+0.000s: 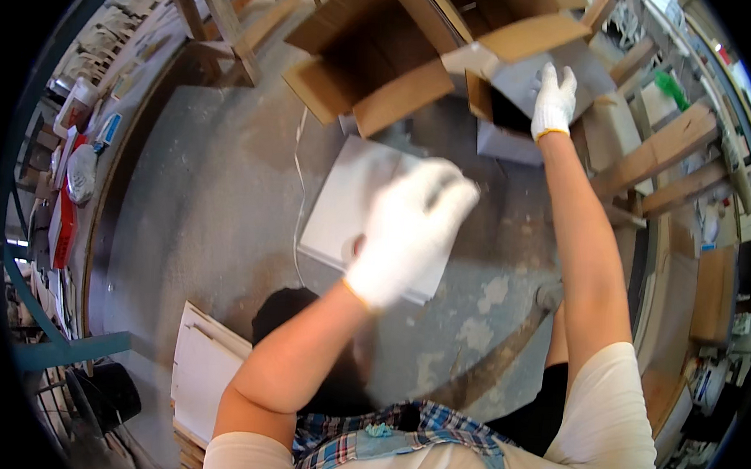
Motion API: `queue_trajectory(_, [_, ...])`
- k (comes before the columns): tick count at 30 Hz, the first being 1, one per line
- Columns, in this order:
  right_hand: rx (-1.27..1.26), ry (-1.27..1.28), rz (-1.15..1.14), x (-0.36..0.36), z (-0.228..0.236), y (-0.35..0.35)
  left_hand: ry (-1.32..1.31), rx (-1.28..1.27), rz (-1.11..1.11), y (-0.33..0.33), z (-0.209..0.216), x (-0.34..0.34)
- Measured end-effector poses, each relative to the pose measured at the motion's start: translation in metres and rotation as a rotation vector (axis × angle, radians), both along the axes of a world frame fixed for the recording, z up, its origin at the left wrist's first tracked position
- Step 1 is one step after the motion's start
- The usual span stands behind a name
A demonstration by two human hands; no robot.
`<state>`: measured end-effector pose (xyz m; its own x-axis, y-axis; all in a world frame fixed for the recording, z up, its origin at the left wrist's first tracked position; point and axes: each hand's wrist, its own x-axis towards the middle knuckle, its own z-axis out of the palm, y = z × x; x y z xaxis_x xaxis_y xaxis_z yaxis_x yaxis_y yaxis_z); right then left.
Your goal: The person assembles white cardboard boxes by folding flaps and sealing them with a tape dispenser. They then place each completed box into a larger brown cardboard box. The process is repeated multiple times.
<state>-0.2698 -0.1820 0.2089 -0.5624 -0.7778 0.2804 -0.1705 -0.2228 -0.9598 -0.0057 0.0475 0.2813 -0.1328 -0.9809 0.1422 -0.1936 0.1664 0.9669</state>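
Note:
My left hand (413, 228), in a white knit glove, is over a flat white carton (335, 203) lying on the floor. Motion smears its fingers, and whatever might be between them cannot be made out. Reaching far to the right, my right hand (555, 101) wears the same kind of glove. Its fingers are stretched out and apart over the pale grey flap (596, 72) of an open white box (505, 144). Whether they press on the flap is unclear. The dark inside of that box shows beside the hand.
Large open brown cardboard boxes (407, 93) stand at the far side. Wooden legs (664, 155) rise on the right. A cluttered shelf (116, 131) runs along the left. White boards (206, 378) lean at the lower left, and a cord (297, 181) crosses the grey floor.

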Motion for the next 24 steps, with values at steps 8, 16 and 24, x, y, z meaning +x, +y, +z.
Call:
queue_trajectory(8, [1.059,0.070,0.194,0.003,-0.293,0.166,0.193,0.152,0.123,-0.006,0.006,0.020])
queue_trajectory(16, [1.155,0.230,0.127,0.063,-0.323,0.214,0.159,0.167,0.148,-0.005,0.004,0.023])
queue_trajectory(24, [0.896,-0.594,0.381,0.062,-0.311,0.225,0.164,0.166,0.109,-0.006,0.002,0.018])
